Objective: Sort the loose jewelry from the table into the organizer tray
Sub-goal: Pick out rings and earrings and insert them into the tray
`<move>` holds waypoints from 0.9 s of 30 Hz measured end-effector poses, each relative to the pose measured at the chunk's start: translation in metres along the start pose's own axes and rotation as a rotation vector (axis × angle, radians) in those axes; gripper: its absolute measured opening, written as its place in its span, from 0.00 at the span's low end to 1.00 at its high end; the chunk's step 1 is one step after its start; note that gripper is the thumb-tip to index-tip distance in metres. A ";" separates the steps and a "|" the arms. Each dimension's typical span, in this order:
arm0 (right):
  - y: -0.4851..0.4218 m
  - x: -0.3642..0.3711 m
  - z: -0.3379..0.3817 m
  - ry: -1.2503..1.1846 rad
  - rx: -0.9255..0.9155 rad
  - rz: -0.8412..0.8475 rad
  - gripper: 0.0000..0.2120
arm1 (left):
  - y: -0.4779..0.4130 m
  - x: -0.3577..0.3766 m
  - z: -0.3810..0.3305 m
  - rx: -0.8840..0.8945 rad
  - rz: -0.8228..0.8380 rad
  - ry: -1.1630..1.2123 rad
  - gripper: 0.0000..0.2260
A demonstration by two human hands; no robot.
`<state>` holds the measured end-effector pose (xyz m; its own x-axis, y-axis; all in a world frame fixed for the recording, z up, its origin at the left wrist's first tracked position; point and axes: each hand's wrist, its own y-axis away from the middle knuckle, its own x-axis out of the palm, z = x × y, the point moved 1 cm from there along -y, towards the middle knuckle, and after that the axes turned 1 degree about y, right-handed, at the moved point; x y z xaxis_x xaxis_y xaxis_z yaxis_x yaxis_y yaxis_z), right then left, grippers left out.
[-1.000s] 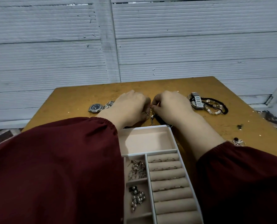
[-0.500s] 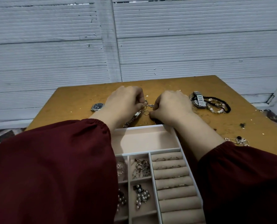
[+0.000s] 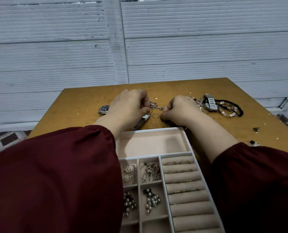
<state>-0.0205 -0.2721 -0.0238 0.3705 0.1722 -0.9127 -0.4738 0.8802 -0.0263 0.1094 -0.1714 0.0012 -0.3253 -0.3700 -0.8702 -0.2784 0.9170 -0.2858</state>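
Beyond the organizer tray [image 3: 188, 140], thin silver link chain [image 3: 155, 106]

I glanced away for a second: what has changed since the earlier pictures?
The left hand and right hand drew apart sideways, stretching a silver chain held between them; a small ring now shows on the table. Organizer tray and dark-dial watch stayed put.

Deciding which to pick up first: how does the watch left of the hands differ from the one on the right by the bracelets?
The left watch lies alone, its dark face up; the right watch lies against beaded bracelets. The left watch's band is hidden behind the left hand; the right watch's silver link band shows plainly. Both lie on the table, outside the tray.
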 end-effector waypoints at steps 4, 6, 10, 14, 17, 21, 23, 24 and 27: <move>0.003 -0.001 -0.001 -0.047 -0.055 -0.023 0.09 | 0.002 -0.001 0.002 -0.011 0.014 -0.004 0.04; 0.005 -0.002 -0.002 -0.074 -0.080 -0.048 0.09 | 0.002 -0.001 0.004 -0.015 0.015 0.000 0.04; 0.009 -0.004 -0.004 -0.098 -0.113 -0.071 0.10 | 0.004 -0.002 0.005 -0.016 0.014 0.001 0.04; 0.012 -0.007 -0.004 -0.100 -0.113 -0.176 0.11 | 0.006 -0.004 0.005 -0.031 0.005 0.018 0.05; 0.017 -0.012 -0.003 -0.128 -0.121 -0.235 0.10 | 0.009 -0.008 0.004 -0.052 -0.018 0.027 0.06; 0.030 -0.023 0.000 -0.209 -0.154 -0.278 0.07 | 0.017 -0.015 -0.003 -0.065 -0.029 0.058 0.06; 0.039 -0.028 0.001 -0.247 -0.163 -0.280 0.07 | 0.023 -0.020 -0.007 -0.068 -0.033 0.065 0.06; 0.045 -0.030 0.002 -0.285 -0.164 -0.266 0.07 | 0.027 -0.023 -0.010 -0.071 -0.039 0.070 0.06; 0.066 -0.035 0.000 -0.391 -0.144 -0.268 0.06 | 0.040 -0.035 -0.019 -0.085 -0.066 0.087 0.06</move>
<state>-0.0646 -0.2204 0.0062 0.7531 0.1256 -0.6458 -0.4163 0.8510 -0.3201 0.0923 -0.1251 0.0282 -0.3799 -0.4442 -0.8114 -0.3761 0.8756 -0.3033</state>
